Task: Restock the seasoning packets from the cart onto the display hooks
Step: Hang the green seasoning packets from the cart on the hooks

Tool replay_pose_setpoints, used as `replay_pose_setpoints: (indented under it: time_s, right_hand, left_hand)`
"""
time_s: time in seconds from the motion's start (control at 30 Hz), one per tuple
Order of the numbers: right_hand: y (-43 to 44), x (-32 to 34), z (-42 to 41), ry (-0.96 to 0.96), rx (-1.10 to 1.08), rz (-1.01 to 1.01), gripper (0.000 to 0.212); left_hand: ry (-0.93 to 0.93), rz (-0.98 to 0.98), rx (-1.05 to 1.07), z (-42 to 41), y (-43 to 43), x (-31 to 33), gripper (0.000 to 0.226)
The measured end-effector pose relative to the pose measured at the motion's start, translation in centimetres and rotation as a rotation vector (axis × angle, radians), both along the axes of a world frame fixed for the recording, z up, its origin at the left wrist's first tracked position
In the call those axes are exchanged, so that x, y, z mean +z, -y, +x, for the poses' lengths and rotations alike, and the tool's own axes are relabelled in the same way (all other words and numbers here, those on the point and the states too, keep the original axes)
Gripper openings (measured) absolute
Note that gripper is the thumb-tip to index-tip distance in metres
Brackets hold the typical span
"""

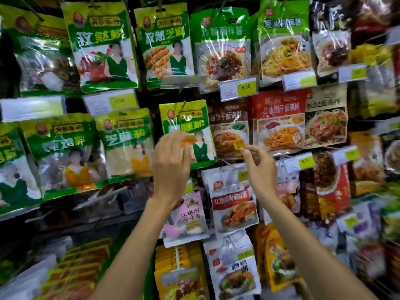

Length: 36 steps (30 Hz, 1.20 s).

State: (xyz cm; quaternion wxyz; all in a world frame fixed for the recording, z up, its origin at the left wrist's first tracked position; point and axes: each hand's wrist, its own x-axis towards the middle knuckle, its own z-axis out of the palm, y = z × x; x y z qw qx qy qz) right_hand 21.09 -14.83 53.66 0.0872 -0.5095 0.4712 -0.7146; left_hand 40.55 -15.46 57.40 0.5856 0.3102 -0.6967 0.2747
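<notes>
Noodle-sauce packet above "5.90" tag

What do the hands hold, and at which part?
The left hand lies on the green packet, lower left; a grip cannot be told. The right hand seems to pinch the brown noodle packet at its lower right corner.

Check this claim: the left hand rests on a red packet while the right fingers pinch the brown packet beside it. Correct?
No. The head view shows the left hand on a green packet, not red; the right fingers do pinch the brown packet.
</notes>
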Motion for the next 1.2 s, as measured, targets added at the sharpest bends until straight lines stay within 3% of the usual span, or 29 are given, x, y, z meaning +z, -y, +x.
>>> replay_pose_setpoints:
  time_s: [0.27, 0.5, 0.73, 0.93, 1.03, 1.2]
  right_hand:
    - [-11.7, -14.1, -13.3, 0.028, -0.343, 0.293, 0.02]
    - [-22.7, -30.1, -24.1, 0.268, -0.692, 0.649, 0.019]
    - [-31.8, -43.4, -30.0, 0.538, -0.928, 0.934, 0.015]
    - [-35.4, -52.8, -32.0, 0.767, -1.039, 1.053, 0.023]
    - [-36.2, -57.1, -33.2, 0.812, -1.103, 1.101, 0.016]
    - [-37.2, -63.1, -36.5, 0.853, -1.219, 1.153, 0.022]
  left_hand:
    - [-0.078, 0.845, -0.632, -19.7, -4.8, -15.9, 0.024]
    - [0.18, 1.327, -0.833, -34.6, -11.5, -30.7, 0.022]
    - [0.485, 1.568, -0.822, -42.3, -16.0, -43.8, 0.015]
    - [0.726, 1.697, -0.742, -46.3, -16.1, -54.3, 0.019]
    - [0.803, 1.731, -0.722, -47.7, -16.4, -59.2, 0.019]
    - [0.912, 1.864, -0.645, -49.7, -17.9, -66.0, 0.024]
